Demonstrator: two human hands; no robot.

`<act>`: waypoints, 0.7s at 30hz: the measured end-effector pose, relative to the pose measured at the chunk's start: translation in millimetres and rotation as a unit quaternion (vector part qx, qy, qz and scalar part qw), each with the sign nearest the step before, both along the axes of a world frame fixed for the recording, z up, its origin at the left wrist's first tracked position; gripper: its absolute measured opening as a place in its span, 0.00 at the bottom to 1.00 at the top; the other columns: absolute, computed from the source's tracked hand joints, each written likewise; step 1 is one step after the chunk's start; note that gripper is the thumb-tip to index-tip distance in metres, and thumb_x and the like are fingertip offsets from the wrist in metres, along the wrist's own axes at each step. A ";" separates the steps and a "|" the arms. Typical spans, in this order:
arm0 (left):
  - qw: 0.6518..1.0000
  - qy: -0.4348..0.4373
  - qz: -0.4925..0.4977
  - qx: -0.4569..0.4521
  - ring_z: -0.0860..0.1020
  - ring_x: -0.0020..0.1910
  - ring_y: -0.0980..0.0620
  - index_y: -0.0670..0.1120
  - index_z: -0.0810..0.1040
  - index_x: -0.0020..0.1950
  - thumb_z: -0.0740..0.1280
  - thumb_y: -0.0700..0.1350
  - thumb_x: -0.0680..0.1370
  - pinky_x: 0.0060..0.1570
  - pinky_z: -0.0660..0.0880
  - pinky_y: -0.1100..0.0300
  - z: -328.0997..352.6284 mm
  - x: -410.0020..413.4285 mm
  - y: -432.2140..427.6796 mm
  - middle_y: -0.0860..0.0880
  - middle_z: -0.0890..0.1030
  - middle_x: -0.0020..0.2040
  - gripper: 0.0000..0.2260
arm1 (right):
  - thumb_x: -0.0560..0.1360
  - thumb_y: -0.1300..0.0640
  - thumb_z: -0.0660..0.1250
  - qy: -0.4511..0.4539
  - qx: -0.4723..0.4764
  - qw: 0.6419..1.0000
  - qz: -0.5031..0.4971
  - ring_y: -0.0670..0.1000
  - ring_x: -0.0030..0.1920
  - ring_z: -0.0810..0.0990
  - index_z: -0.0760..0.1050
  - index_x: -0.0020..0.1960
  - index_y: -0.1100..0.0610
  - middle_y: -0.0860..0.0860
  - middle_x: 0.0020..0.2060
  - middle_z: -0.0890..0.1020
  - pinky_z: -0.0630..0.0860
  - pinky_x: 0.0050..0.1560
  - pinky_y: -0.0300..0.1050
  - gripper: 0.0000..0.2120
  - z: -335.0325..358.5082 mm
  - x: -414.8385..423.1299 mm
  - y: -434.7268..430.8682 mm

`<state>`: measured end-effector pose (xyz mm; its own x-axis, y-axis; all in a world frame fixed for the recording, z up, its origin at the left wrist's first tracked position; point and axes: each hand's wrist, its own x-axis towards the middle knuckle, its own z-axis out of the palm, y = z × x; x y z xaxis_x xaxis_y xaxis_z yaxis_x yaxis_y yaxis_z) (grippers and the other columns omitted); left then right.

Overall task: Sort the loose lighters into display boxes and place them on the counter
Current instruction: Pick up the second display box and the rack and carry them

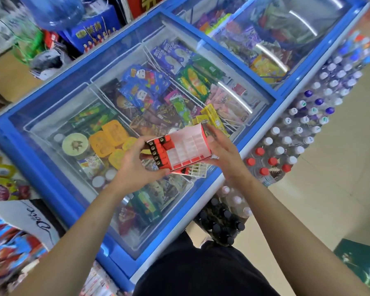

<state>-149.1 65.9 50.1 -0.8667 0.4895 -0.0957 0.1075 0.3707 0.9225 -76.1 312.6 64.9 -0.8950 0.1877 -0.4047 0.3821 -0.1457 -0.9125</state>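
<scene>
Above freezer point(56, 184), clasps display box point(186, 146) lengthwise: left hand point(137, 165) curled round lighters point(165, 152) end, right hand point(222, 154) round empty end.

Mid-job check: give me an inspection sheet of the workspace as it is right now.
Surface: glass lid of a blue chest freezer, with ice creams under it.
Job's things: display box held in the air over the lid; red lighters fill its left end, other cells empty.
Clutter: no loose lighters seen.
Hands: left hand grips the box's left end; right hand holds the right end.
Cables: nothing seen.
Surroundings: bottled drinks stacked right of the freezer; water jug at far left.
</scene>
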 end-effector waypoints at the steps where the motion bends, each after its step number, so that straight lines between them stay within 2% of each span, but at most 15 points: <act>1: 1.000 0.001 -0.008 0.002 0.79 0.55 0.53 0.52 0.74 0.63 0.83 0.37 0.63 0.56 0.77 0.62 1.7 5.6 1.4 0.58 0.80 0.55 0.33 | 0.78 0.42 0.65 -0.005 -0.005 1.000 0.005 0.47 0.61 0.80 0.71 0.71 0.41 0.43 0.62 0.80 0.82 0.55 0.48 0.22 3.9 1.5 0.3; 3: 1.000 0.003 -0.014 0.006 0.79 0.55 0.53 0.54 0.74 0.62 0.82 0.35 0.63 0.55 0.76 0.64 6.7 18.3 4.8 0.62 0.79 0.55 0.33 | 0.80 0.42 0.63 -0.025 -0.018 1.000 0.004 0.48 0.57 0.82 0.76 0.66 0.42 0.46 0.59 0.83 0.83 0.50 0.45 0.16 10.8 6.8 1.0; 4: 1.000 0.005 -0.017 0.004 0.78 0.55 0.54 0.55 0.73 0.61 0.82 0.34 0.63 0.54 0.76 0.65 8.7 25.2 6.5 0.63 0.78 0.55 0.33 | 0.81 0.44 0.61 -0.035 -0.024 0.999 0.010 0.47 0.52 0.84 0.80 0.61 0.42 0.46 0.54 0.85 0.83 0.47 0.43 0.12 14.1 10.8 1.3; 6: 1.000 -0.003 -0.023 -0.001 0.78 0.55 0.56 0.54 0.73 0.62 0.82 0.34 0.64 0.53 0.75 0.68 12.1 39.6 9.0 0.63 0.78 0.55 0.33 | 0.83 0.47 0.59 -0.048 -0.018 0.998 0.025 0.46 0.44 0.85 0.84 0.48 0.40 0.45 0.43 0.86 0.82 0.42 0.41 0.14 14.4 20.3 3.3; 7: 1.000 -0.010 -0.020 -0.002 0.78 0.56 0.56 0.53 0.74 0.63 0.82 0.35 0.64 0.53 0.74 0.68 13.8 47.2 9.8 0.62 0.79 0.55 0.33 | 0.83 0.47 0.59 -0.050 -0.013 0.998 0.027 0.47 0.44 0.85 0.84 0.46 0.41 0.46 0.43 0.86 0.82 0.41 0.42 0.15 14.1 25.9 4.9; 10: 1.000 -0.018 0.012 0.011 0.78 0.58 0.57 0.53 0.73 0.66 0.82 0.35 0.65 0.55 0.73 0.69 19.4 74.6 13.2 0.57 0.79 0.58 0.34 | 0.82 0.45 0.60 -0.037 -0.011 0.999 0.025 0.57 0.52 0.85 0.82 0.58 0.52 0.58 0.53 0.85 0.83 0.47 0.48 0.15 13.2 43.1 8.7; 12: 0.998 -0.024 0.042 0.029 0.78 0.60 0.58 0.55 0.72 0.66 0.82 0.35 0.65 0.56 0.74 0.68 22.8 98.6 18.5 0.52 0.79 0.61 0.35 | 0.82 0.45 0.61 -0.036 -0.028 0.999 0.027 0.59 0.56 0.83 0.79 0.62 0.56 0.60 0.56 0.83 0.82 0.54 0.52 0.18 11.5 55.4 13.4; 15: 0.994 -0.041 0.092 0.047 0.77 0.63 0.55 0.56 0.71 0.68 0.82 0.40 0.66 0.57 0.75 0.65 24.8 141.4 30.0 0.51 0.78 0.63 0.35 | 0.82 0.45 0.60 -0.037 -0.043 0.997 0.054 0.56 0.58 0.83 0.81 0.60 0.50 0.55 0.56 0.84 0.79 0.60 0.59 0.15 10.2 76.9 21.6; 18: 0.985 -0.055 0.159 0.044 0.76 0.66 0.56 0.56 0.68 0.71 0.84 0.44 0.62 0.56 0.76 0.63 24.6 192.7 41.7 0.54 0.77 0.66 0.42 | 0.82 0.46 0.60 -0.033 -0.057 0.994 0.092 0.48 0.52 0.84 0.84 0.49 0.45 0.47 0.48 0.87 0.80 0.57 0.53 0.14 5.9 103.8 28.8; 21: 0.976 -0.051 0.211 0.035 0.76 0.65 0.57 0.70 0.65 0.69 0.82 0.50 0.61 0.54 0.80 0.58 31.2 244.5 56.9 0.61 0.77 0.64 0.42 | 0.82 0.46 0.59 -0.041 -0.088 0.987 0.126 0.48 0.52 0.84 0.82 0.54 0.51 0.49 0.49 0.87 0.78 0.56 0.52 0.15 2.8 131.0 31.5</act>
